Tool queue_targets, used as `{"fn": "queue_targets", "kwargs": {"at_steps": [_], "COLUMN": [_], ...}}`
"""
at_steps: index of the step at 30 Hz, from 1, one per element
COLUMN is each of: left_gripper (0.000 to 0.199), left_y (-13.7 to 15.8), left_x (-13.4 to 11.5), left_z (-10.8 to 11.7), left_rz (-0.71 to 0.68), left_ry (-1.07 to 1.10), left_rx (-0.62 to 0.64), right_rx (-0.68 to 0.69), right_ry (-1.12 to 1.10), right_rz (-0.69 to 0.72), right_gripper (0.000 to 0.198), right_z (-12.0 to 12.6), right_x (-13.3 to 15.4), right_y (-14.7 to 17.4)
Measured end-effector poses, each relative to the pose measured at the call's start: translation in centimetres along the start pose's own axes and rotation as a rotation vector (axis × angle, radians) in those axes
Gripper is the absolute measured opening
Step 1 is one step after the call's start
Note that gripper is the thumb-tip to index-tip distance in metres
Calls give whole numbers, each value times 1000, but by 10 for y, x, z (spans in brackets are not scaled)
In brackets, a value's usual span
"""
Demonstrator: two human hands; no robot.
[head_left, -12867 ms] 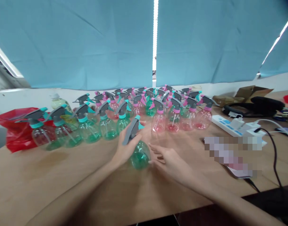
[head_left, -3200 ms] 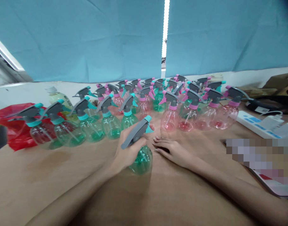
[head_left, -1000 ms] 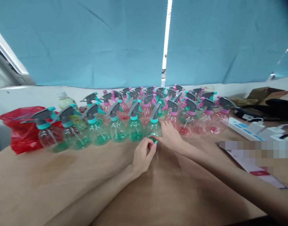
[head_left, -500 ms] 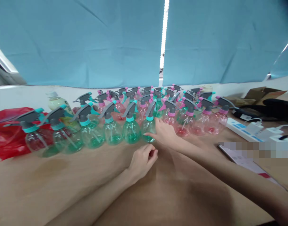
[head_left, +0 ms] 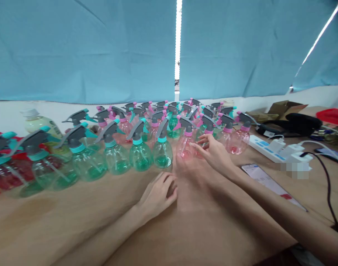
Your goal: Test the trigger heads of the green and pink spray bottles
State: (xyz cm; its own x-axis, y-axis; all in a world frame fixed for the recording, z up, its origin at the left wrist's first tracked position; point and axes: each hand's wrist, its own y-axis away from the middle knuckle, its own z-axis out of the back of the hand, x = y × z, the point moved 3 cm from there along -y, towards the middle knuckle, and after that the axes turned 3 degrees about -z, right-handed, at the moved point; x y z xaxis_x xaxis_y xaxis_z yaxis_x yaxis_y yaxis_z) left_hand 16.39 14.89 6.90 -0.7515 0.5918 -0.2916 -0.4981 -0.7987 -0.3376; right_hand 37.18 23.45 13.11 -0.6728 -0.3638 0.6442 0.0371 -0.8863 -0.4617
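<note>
My right hand (head_left: 216, 152) is among the front pink spray bottles, its thumb and fingers apart. Its fingertips are beside a clear pink spray bottle (head_left: 185, 146); I cannot tell whether they touch it. Part of another pink bottle is hidden behind that hand. On the table, my left hand (head_left: 159, 193) rests with loosely bent fingers and a gap at the thumb, holding nothing. Just beyond it stands a green spray bottle (head_left: 162, 153) with a turquoise collar and grey trigger head. More green bottles, including a neighbouring green bottle (head_left: 141, 155), form a row to the left.
Several more pink and green spray bottles crowd behind the front row. At right lie a white power strip (head_left: 265, 148), a phone (head_left: 268, 181), black headphones (head_left: 302, 123) and a cardboard box (head_left: 288, 108). A pale capped bottle (head_left: 38, 122) stands back left.
My right hand has moved right, from the end green bottle to the pink bottles. My left hand's fingers have loosened. The view has turned right, so the bottles appear further left.
</note>
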Motion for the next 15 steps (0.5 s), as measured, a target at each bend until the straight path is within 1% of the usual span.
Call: {"fn": "queue_targets", "kwargs": {"at_steps": [3,5,10,15], "left_gripper": [37,43,45,46], "left_y": [0,0,-1,-2], "left_x": [-1,-1,0,-2], "left_z": [-3,-4,-4,-4], "left_rz": [-81,-83,-57,-39], "left_ry": [-23,-28,-39,-46], "left_rx": [58,87,144,179], "right_rx": [-34,-34,-25,-57], "right_ry": [-17,-45,-109,-77], "right_rz": [14,43,81,75], "right_gripper": [39,43,66,73], "right_z": [1,-4,-25,-40], "right_x": [-11,-13,-12,-6], "right_y": [-5,-7,-13,-21]}}
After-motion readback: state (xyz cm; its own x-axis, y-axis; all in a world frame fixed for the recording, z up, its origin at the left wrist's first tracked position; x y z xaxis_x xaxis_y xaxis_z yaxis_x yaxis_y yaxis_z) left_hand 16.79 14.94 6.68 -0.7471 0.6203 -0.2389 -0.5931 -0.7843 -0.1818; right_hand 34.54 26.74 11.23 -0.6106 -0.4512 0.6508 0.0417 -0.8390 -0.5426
